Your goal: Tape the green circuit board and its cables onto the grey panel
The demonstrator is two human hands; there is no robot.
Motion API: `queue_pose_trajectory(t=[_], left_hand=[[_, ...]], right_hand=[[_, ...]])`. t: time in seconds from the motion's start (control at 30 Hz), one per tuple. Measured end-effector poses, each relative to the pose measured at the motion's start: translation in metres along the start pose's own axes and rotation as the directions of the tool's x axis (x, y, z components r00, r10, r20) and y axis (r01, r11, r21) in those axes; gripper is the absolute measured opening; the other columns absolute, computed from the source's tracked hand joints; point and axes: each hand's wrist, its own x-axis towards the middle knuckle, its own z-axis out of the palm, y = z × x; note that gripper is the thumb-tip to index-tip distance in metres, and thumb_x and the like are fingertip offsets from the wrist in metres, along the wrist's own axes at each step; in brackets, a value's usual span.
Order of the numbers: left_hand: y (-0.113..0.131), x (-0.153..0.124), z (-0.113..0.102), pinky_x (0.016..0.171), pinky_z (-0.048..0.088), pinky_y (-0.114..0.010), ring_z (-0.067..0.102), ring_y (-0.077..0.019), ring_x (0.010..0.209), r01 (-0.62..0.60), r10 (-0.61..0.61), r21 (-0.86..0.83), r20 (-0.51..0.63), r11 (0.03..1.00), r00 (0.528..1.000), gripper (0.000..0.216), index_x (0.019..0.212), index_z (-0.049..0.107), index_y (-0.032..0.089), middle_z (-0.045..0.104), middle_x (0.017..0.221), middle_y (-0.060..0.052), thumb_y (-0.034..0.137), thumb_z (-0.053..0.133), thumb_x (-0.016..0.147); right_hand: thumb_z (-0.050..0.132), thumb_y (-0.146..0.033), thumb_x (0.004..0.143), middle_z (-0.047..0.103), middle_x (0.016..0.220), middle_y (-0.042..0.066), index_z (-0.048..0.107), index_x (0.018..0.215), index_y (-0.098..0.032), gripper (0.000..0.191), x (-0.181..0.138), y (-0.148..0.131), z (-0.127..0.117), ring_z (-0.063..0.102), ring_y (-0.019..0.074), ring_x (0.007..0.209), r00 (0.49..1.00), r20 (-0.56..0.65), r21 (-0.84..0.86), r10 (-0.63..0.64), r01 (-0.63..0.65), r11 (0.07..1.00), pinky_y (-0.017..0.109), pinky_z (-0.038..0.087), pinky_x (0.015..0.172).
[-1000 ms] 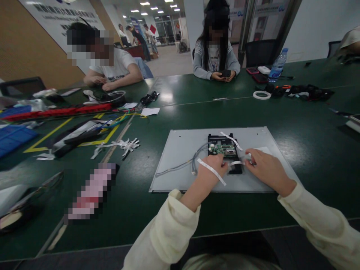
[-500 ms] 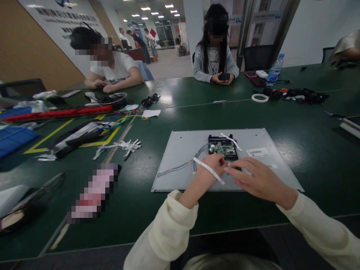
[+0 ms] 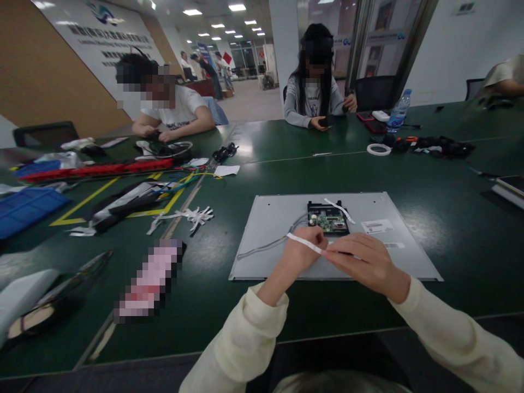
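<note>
A grey metal panel lies flat on the green table, with a small green circuit board in a black frame at its middle and grey cables running off to the left. My left hand rests on the panel just below the board, fingers curled, with a white tape strip lying across its back. My right hand reaches over from the right and pinches the end of that strip at my left hand. A second white strip lies across the board's top right corner.
White strip scraps lie left of the panel. Further left are coloured wires, a red bar and blue trays. A tape roll, black parts and a water bottle stand at the back right. Two people sit across the table.
My right hand left the panel's right side, moved left and closed on the end of the strip on my left hand. The view drifted slightly.
</note>
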Motion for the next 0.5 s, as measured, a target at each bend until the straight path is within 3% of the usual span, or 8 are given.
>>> queue_pose_trajectory(t=[0.13, 0.23, 0.4, 0.5], left_hand=[[-0.026, -0.005, -0.019, 0.061, 0.039, -0.026, 0.06, -0.018, 0.068, 0.167, -0.145, 0.141, -0.156, 0.976, 0.977, 0.014, 0.082, 0.061, 0.019, 0.063, 0.071, -0.003, 0.025, 0.049, 0.085], [-0.045, -0.008, -0.022, 0.071, 0.043, -0.026, 0.061, -0.0184, 0.082, 0.2, -0.153, 0.163, -0.263, 0.966, 0.953, 0.016, 0.097, 0.059, 0.019, 0.063, 0.091, -0.005, 0.023, 0.054, 0.083], [-0.058, -0.017, -0.014, 0.079, 0.045, -0.027, 0.06, -0.0174, 0.088, 0.218, -0.196, 0.105, -0.186, 0.97, 0.963, 0.027, 0.109, 0.057, 0.018, 0.057, 0.106, -0.007, 0.02, 0.056, 0.082], [-0.058, -0.02, -0.013, 0.078, 0.045, -0.026, 0.061, -0.0169, 0.086, 0.234, -0.221, 0.053, -0.178, 0.971, 0.959, 0.03, 0.111, 0.056, 0.019, 0.057, 0.104, -0.006, 0.014, 0.055, 0.081]], right_hand=[[0.058, -0.013, 0.086, 0.069, 0.095, 0.007, 0.067, 0.099, -0.018, 0.018, 0.018, 0.013, 0.003, 0.062, 0.0156, 0.089, 0.989, -0.052, -0.192, 0.141, -0.148, 0.97, 0.031, 0.05, 0.079], [0.052, -0.017, 0.09, 0.068, 0.095, 0.008, 0.068, 0.1, -0.018, 0.019, 0.03, 0.027, 0.017, 0.061, 0.017, 0.087, 0.977, -0.029, -0.339, 0.21, -0.207, 0.918, 0.033, 0.047, 0.079], [0.05, -0.017, 0.091, 0.067, 0.1, 0.009, 0.066, 0.104, -0.018, 0.021, 0.036, 0.038, 0.06, 0.057, 0.0198, 0.094, 0.953, 0.02, -0.396, 0.302, -0.27, 0.878, 0.035, 0.039, 0.083], [0.05, -0.013, 0.09, 0.065, 0.099, 0.009, 0.065, 0.101, -0.016, 0.019, 0.032, 0.03, 0.082, 0.056, 0.021, 0.095, 0.938, 0.164, -0.39, 0.306, -0.224, 0.893, 0.035, 0.037, 0.083]])
